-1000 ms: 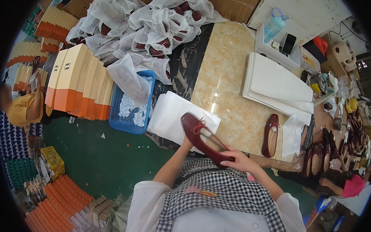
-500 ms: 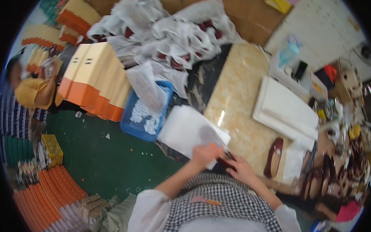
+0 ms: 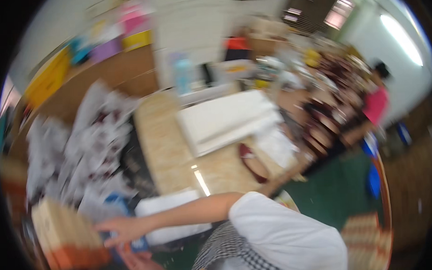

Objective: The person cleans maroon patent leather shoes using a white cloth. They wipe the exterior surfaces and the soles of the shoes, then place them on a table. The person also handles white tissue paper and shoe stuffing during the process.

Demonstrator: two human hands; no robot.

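My right hand (image 3: 122, 230) reaches far across to the left, over the blue plastic basket (image 3: 140, 243). Its fingers and thumb look apart, and I make out nothing in them. Just below it, my left hand (image 3: 140, 262) is raised, its fingers smeared by motion. Left of both hands stands a row of cream and orange shoe boxes (image 3: 69, 235). White sheets of paper (image 3: 173, 210) lie partly under my right forearm. Farther right on the table is a dark red flat shoe (image 3: 252, 163).
Shoes in white wrapping (image 3: 92, 139) are heaped at the left. A thick white stack (image 3: 227, 120) lies on the marbled tabletop (image 3: 166, 141). Many dark red shoes (image 3: 320, 131) cover the right side, where a person in pink (image 3: 376, 104) is near.
The view has swung right. My hands have gone from the white paper, where they held a dark red item, to the basket by the boxes. That item is out of sight.
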